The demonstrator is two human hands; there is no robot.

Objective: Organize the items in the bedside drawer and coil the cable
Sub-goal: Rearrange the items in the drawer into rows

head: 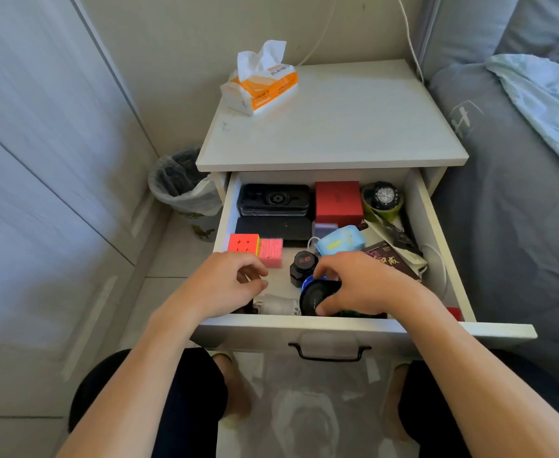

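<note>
Drawer [436, 246] of the nightstand [331, 127] stands pulled open at centre frame, both hands inside its near end.

Right hand [367, 285]: fingers curled round a black round object [314, 297] at lower centre of the drawer, thumb below it and fingertips over its top. What the object is cannot be told. A blue edge shows just behind it.

Left hand [231, 285]: fingers loosely curled, tips close to the thumb, nothing visibly held. It hovers over the near left part of the drawer, just in front of the cube [243, 244] and the pink block [270, 252].

Ink bottle [302, 266] stands upright between the two hands. A white cylinder [278, 305] lies on its side under the left hand, against the drawer front.

Back row, left to right: black case [273, 200], red box [337, 201], watch [383, 196] on a green holder. Face mask [339, 242] lies mid-drawer, a dark booklet [387, 259] to its right.

Thin white cable [438, 259] runs along the drawer's right wall, uncoiled.

Tissue pack [261, 84] sits on the nightstand's upper left corner. Bin [182, 183] at left, bed [519, 193] at right.
</note>
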